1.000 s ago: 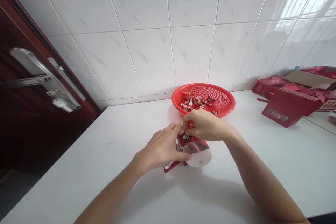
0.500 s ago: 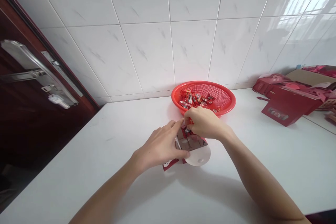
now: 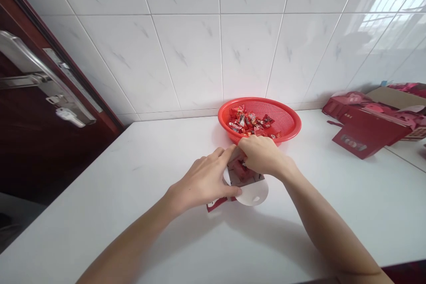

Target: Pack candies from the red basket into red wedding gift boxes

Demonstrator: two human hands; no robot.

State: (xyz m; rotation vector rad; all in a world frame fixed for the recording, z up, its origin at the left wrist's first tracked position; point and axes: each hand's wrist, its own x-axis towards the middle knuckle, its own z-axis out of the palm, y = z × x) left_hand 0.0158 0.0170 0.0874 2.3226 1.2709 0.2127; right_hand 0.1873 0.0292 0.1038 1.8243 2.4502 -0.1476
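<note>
My left hand [image 3: 206, 179] is closed round the left side of a small open paper box [image 3: 246, 180], thumb in front and fingers behind. The box's white rounded flap [image 3: 253, 194] hangs toward me. Curled fingers of my right hand [image 3: 261, 155] reach into the box top from the right, and their tips are hidden. Red wrapped candy [image 3: 244, 167] shows inside, just under those fingers. Beneath my left hand, a red-and-white serrated piece [image 3: 216, 205] sticks out by the box. Directly behind is a red plastic basket [image 3: 293, 131] with several wrapped candies [image 3: 249, 122].
A white tabletop [image 3: 159, 151] runs up to a tiled wall [image 3: 186, 62]. At right stand a dark red box [image 3: 366, 135] and an open carton [image 3: 388, 97] with pink and red items. A dark red door [image 3: 29, 111] with a metal handle [image 3: 23, 80] is at left.
My right hand's fingers have gone a little deeper into the box, and the red candy that showed at them is now mostly hidden. The view has shifted slightly; my left hand keeps its grip.
</note>
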